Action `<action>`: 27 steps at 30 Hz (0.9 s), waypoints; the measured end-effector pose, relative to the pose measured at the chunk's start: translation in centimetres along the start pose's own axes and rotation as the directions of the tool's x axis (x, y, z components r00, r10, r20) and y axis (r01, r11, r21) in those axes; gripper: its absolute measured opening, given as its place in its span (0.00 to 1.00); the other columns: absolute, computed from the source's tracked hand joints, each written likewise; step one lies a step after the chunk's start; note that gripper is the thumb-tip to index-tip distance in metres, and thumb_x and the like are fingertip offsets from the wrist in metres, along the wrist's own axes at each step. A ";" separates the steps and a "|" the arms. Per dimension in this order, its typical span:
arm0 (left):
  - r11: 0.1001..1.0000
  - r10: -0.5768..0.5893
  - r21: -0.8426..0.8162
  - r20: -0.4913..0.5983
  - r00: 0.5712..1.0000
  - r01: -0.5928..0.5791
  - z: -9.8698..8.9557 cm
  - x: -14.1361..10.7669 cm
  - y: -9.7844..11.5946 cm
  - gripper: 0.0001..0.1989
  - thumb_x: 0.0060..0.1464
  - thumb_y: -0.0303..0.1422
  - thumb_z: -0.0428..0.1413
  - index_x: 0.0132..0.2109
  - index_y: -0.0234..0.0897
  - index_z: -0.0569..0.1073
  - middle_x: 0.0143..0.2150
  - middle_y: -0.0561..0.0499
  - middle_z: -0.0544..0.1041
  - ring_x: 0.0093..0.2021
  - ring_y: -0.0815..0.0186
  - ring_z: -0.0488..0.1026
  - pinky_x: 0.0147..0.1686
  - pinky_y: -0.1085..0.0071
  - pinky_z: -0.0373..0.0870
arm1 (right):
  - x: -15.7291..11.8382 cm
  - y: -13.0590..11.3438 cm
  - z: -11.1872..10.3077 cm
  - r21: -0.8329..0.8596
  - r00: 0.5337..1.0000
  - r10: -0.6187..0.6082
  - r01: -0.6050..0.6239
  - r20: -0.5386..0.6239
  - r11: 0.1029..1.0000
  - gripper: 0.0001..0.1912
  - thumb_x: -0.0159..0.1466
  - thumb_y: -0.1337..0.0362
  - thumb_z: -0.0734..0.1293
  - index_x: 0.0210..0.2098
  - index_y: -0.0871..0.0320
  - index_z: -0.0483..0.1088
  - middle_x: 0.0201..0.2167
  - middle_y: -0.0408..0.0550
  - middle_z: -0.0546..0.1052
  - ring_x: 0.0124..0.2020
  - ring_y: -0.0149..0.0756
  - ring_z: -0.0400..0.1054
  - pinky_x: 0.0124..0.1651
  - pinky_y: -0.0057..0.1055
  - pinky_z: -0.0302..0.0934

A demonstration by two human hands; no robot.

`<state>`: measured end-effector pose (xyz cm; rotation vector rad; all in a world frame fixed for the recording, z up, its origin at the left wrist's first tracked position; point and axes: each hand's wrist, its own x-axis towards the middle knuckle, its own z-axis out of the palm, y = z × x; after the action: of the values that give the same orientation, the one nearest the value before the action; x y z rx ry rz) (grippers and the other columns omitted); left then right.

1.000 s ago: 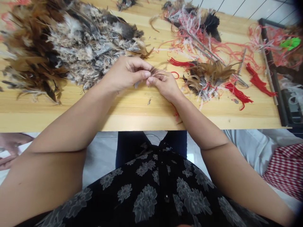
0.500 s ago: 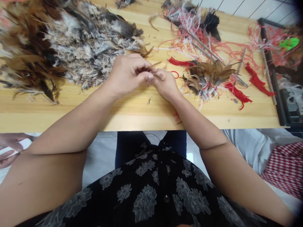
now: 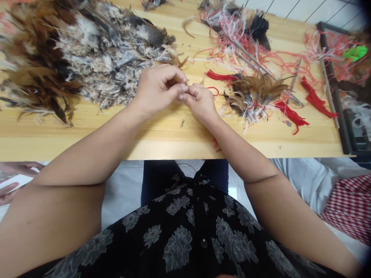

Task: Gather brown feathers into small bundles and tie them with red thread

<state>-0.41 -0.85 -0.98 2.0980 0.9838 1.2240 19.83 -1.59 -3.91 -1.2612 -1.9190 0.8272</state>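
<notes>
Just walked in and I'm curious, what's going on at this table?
A person at a wooden table has the left hand and right hand pinched together at the fingertips; anything held is too small to make out. A big heap of brown and grey feathers lies beside the left hand, and a smaller brown feather bunch with red cord lies beside the right.
</notes>
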 end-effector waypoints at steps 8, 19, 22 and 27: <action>0.948 -0.090 -0.308 -0.032 0.995 0.076 -2.6 1.2 -2.1 0.34 0.49 0.67 0.81 0.34 0.44 0.79 0.30 0.50 0.80 0.25 0.64 0.72 0.30 0.58 0.77 | -0.4 -0.6 -0.8 0.233 1.000 0.028 -0.025 -0.011 0.972 0.36 0.74 0.27 0.73 0.51 0.55 0.85 0.45 0.47 0.88 0.51 0.40 0.82 0.62 0.40 0.80; 0.918 -0.139 -0.343 0.185 0.973 0.197 -2.2 0.7 0.3 0.38 0.51 0.69 0.81 0.37 0.40 0.78 0.31 0.52 0.76 0.28 0.63 0.76 0.38 0.48 0.84 | -0.1 -0.8 -1.0 0.253 0.995 -0.041 0.017 0.089 0.967 0.30 0.70 0.31 0.80 0.42 0.54 0.85 0.46 0.49 0.89 0.52 0.42 0.82 0.66 0.43 0.79; 0.915 -0.155 -0.365 0.079 0.985 0.173 -1.8 1.0 0.3 0.39 0.50 0.70 0.80 0.35 0.41 0.76 0.32 0.51 0.75 0.29 0.63 0.75 0.37 0.53 0.81 | -0.1 -0.7 -0.8 0.217 0.997 -0.026 0.009 0.077 0.976 0.26 0.74 0.37 0.78 0.40 0.54 0.85 0.43 0.49 0.88 0.52 0.42 0.81 0.70 0.44 0.77; 0.911 -0.127 -0.412 -0.308 0.943 -0.011 -3.0 1.6 -1.2 0.36 0.51 0.65 0.83 0.36 0.45 0.75 0.37 0.52 0.79 0.33 0.63 0.74 0.30 0.64 0.73 | 0.2 0.0 -0.6 0.281 0.998 0.055 -0.046 -0.025 0.959 0.22 0.82 0.44 0.71 0.42 0.56 0.84 0.45 0.46 0.88 0.55 0.40 0.83 0.73 0.45 0.77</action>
<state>-2.93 1.30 0.34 1.5591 0.8276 1.6251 20.24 -1.31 -3.56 -1.1459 -1.6799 1.0575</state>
